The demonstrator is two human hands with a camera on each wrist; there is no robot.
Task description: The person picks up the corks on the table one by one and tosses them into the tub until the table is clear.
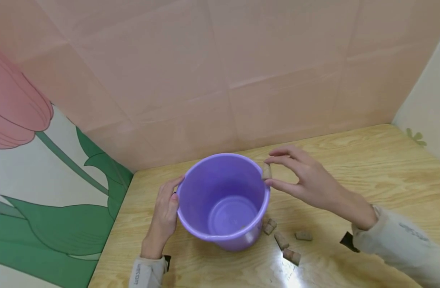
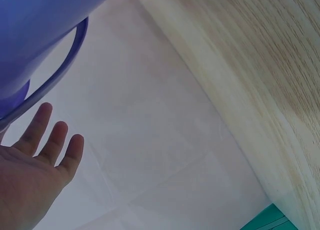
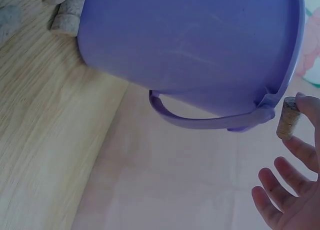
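Observation:
A purple bucket (image 1: 223, 240) stands upright on the table, its mouth facing me. At its left rim my left hand (image 1: 165, 208) holds on with thumb and index finger; in the left wrist view the other fingers (image 2: 52, 142) are spread near the hanging bucket handle (image 2: 65, 67). My right hand (image 1: 310, 176) pinches a cork (image 1: 267, 171) between thumb and fingertip, right at the bucket's right rim. The right wrist view shows that cork (image 3: 288, 118) upright, with the remaining fingers held apart. Several loose corks (image 1: 281, 241) lie beside the bucket's base.
The wood-grain table (image 1: 349, 172) meets a pink-covered wall (image 1: 220, 100) close behind the bucket. To the left stands a panel with a printed tulip and green leaves (image 1: 58, 220). A white wall (image 1: 432, 100) borders the right side.

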